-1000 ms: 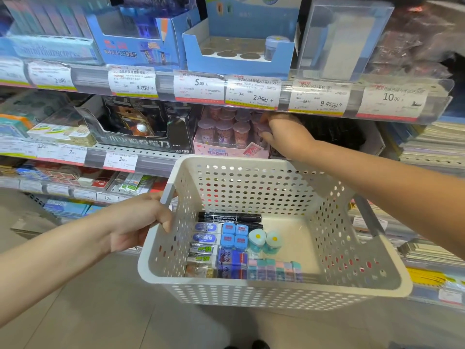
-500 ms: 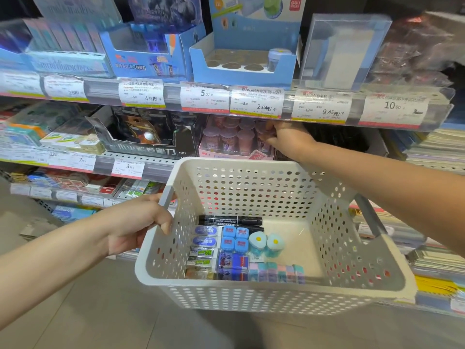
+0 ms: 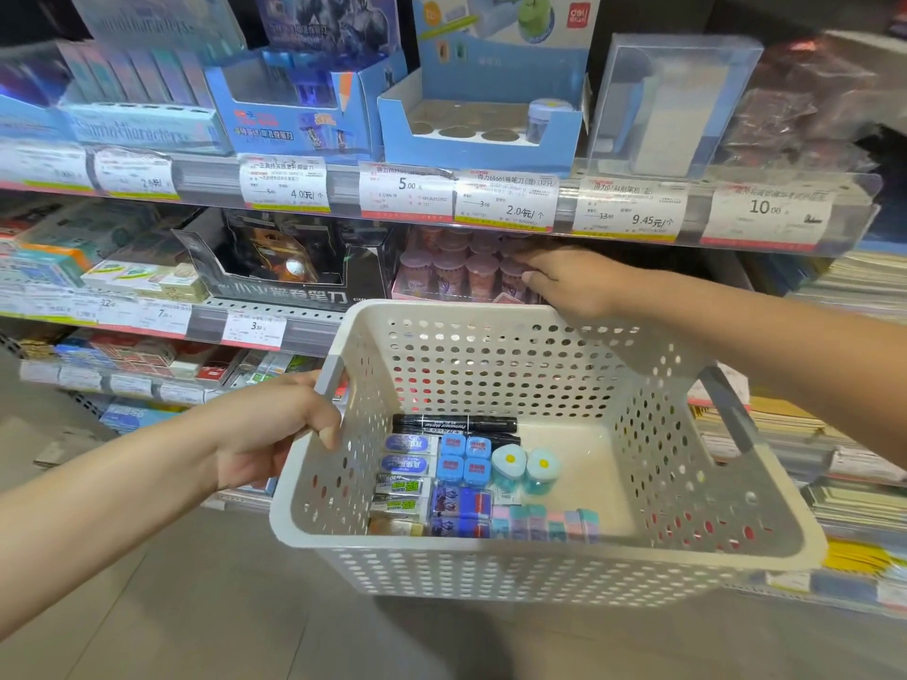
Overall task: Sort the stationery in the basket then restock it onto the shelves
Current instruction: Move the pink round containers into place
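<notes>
1 white perforated basket (image 3: 540, 566) holds sorted stationery.

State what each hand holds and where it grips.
Left hand grips the white basket by its grey left handle. Right hand touches pink sharpeners; whether it grips one cannot be told.

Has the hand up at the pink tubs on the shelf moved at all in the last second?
Barely. The right hand stays at the right end of the pink tubs, under the 2.0 price tag; the camera has shifted more.
</notes>
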